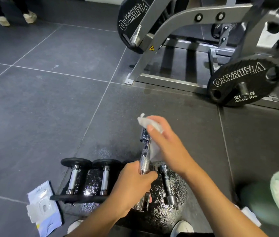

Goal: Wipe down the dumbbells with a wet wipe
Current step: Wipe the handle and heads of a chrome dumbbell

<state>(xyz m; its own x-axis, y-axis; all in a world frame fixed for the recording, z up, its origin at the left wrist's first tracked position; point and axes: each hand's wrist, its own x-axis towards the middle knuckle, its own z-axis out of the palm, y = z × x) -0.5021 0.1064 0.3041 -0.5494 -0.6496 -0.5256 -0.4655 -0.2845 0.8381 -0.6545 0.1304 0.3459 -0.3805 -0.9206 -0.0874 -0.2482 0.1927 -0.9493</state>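
The fingers [150, 176] of the left hand [133, 183] are curled round the knurled middle of a bare chrome dumbbell bar [144, 161]. They hold it clear of the dark rubber floor [67, 103], with its long axis pointing away from the person. The right hand [166, 144] pinches a crumpled white wet wipe [144, 120] against the bar's far end. From there the coming stroke likely runs back along the bar, toward the left hand. Two black-plated dumbbells [105, 175] and a second chrome bar [167, 182] lie on the floor, flanking the left hand.
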